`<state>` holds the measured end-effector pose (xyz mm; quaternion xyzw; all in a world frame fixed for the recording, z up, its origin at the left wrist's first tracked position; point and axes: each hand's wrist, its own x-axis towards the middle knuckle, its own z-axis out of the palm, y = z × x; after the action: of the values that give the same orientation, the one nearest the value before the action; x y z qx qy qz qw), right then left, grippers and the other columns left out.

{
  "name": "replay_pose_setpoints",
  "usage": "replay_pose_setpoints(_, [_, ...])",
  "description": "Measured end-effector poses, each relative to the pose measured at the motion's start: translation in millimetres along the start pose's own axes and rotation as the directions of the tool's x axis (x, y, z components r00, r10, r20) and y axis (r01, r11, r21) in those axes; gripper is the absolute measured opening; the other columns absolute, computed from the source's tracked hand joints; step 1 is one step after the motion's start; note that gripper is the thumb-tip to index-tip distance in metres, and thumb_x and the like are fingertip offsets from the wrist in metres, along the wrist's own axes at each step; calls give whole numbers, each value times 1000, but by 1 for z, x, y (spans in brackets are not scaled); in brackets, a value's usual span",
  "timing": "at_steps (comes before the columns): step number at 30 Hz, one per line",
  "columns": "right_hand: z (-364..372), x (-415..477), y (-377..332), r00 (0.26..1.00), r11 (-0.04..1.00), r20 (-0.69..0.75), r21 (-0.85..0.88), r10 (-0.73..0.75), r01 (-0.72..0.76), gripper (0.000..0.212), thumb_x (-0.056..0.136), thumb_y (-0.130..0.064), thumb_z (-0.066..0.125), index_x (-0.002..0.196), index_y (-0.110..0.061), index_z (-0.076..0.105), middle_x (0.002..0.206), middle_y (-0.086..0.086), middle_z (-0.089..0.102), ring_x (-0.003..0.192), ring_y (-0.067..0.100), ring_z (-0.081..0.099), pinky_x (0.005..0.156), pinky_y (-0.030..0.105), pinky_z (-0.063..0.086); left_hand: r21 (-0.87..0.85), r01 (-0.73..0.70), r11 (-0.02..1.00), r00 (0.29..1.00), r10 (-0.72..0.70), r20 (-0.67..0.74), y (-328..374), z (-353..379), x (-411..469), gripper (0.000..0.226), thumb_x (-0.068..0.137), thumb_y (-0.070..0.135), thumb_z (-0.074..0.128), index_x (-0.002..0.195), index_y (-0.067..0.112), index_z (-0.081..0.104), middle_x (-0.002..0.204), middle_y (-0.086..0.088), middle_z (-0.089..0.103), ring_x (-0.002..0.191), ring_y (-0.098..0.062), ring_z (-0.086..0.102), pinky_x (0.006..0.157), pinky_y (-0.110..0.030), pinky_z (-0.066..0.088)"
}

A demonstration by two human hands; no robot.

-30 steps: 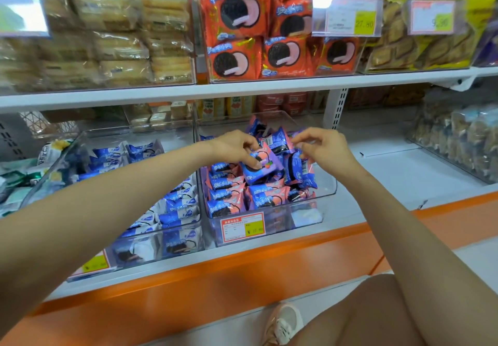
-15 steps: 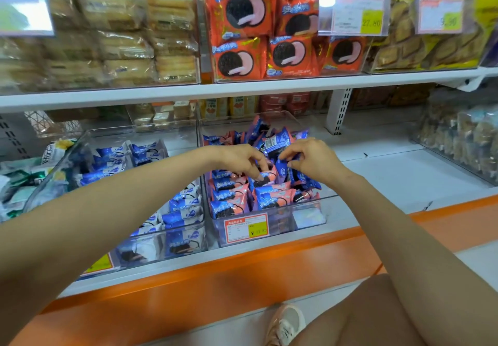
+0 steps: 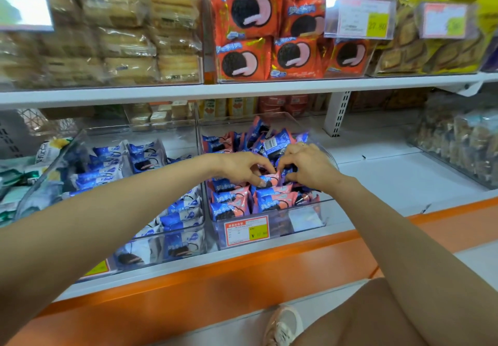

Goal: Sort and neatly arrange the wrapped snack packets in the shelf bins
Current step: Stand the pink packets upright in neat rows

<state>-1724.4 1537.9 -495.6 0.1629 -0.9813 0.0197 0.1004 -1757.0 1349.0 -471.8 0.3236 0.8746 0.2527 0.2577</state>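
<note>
Clear plastic centre bin [image 3: 285, 227], wall to wall with the left bin [image 3: 172, 140]; bare white shelf [image 3: 390, 178] open at right, orange edge [image 3: 242, 273] below. Since a second ago, hands closer together, lower in the heap. Left hand [image 3: 242, 169] and right hand [image 3: 307, 167] at frame centre, fingers curled, pinching pink-and-blue packets [image 3: 272, 201] mid-bin. Blue-and-white packets [image 3: 177, 212] rowed in the left bin.

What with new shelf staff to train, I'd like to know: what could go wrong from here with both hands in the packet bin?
1. The left hand and right hand seem to pinch one pink-and-blue packet; pulling apart might tear its wrapper.
2. The loose heap behind them stands on end and could topple onto the neat front rows.
3. A nudged packet might slip over the wall into the blue-and-white packets next door.
</note>
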Motion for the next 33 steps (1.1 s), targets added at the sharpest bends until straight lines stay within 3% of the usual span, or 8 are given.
replay_pose_setpoints(4, [-1,-3,2,985,998,-165,31,51,-47,12,85,-25,65,96,-25,70,99,-4,65,101,20,49,76,26,19,17,-33,999,999,33,2,-1,-4,-3,36,89,12,62,124,14,54,96,0,52,72,-10,50,57,-11,42])
replay_pose_setpoints(11, [-18,-7,-2,882,926,-351,319,315,-203,11,84,-21,67,94,-19,73,72,-11,59,88,22,51,71,29,33,66,-34,997,999,31,36,1,1,-4,42,87,19,65,127,17,53,94,2,55,80,-7,52,73,-14,43])
replay_pose_setpoints(14, [-22,-7,-1,831,821,-324,515,452,-245,5,83,-24,69,84,-20,69,66,-12,54,80,18,55,67,30,41,-2,1,1000,1000,-1,5,-3,0,-7,41,86,19,66,125,15,52,99,3,57,90,-14,56,85,-28,46])
replay_pose_setpoints(18, [-25,-10,-3,832,587,-185,786,523,-194,19,80,-20,72,65,-26,62,59,-10,65,68,16,64,67,32,48,-179,-3,984,993,-19,-119,-10,-1,-9,25,88,10,63,108,9,49,92,0,64,73,-11,59,65,-26,46])
replay_pose_setpoints(24, [-31,-11,-9,860,331,-42,931,509,-152,11,82,-9,69,72,-7,64,53,-5,66,57,9,56,57,15,41,-208,-159,965,909,61,-413,-10,-6,-8,49,78,15,74,115,17,41,102,1,49,85,-10,51,79,-26,43])
replay_pose_setpoints(28, [-29,-10,-15,889,308,11,936,457,-170,8,84,-7,67,78,-2,64,53,-5,67,50,-2,55,51,9,40,-251,-269,930,872,125,-473,-4,-10,-8,26,82,7,69,89,23,50,83,5,51,74,-6,49,71,-14,42])
replay_pose_setpoints(30, [-28,-9,-16,897,316,13,934,441,-168,8,85,-7,66,78,-7,64,54,-6,67,52,-3,57,52,9,41,-253,-263,931,850,100,-517,-5,-12,-7,24,83,6,68,80,23,51,74,3,49,69,-12,45,67,-21,41])
replay_pose_setpoints(33, [-26,-6,-12,884,473,-80,865,461,-169,9,84,-12,68,92,-14,66,65,-7,65,63,3,58,61,14,43,-218,-211,953,845,65,-532,-9,-16,-6,20,84,16,69,77,26,53,72,2,49,71,-15,43,69,-30,38])
